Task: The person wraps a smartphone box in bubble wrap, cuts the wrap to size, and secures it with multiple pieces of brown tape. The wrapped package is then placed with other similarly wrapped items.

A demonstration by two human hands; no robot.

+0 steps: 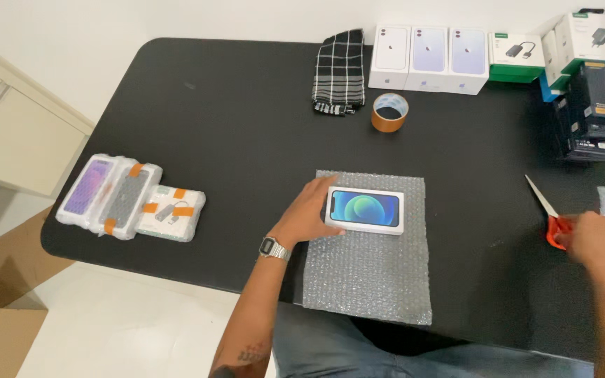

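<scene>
A white phone box [365, 210] lies flat on a sheet of bubble wrap [365, 273], in the upper half of the sheet, its long axis running left to right across the black table [232, 126]. The left hand [309, 213] rests against the box's left short end, fingers spread along that edge and on its top corner; the grip is loose and open, steadying the box, not clasping it. So the box lies directly to the right of that hand, touching it.

The right hand [600, 241] is well to the right of the box, closed around the orange handles of a pair of scissors [546, 210] whose blades point up and to the left (the fingers themselves are mostly hidden behind the back of the hand).

Beyond the box sit a roll of brown tape [389, 112] and a folded checked cloth [339, 70]. Far to the box's left lie already wrapped bundles [131, 196] sealed with orange tape.
</scene>
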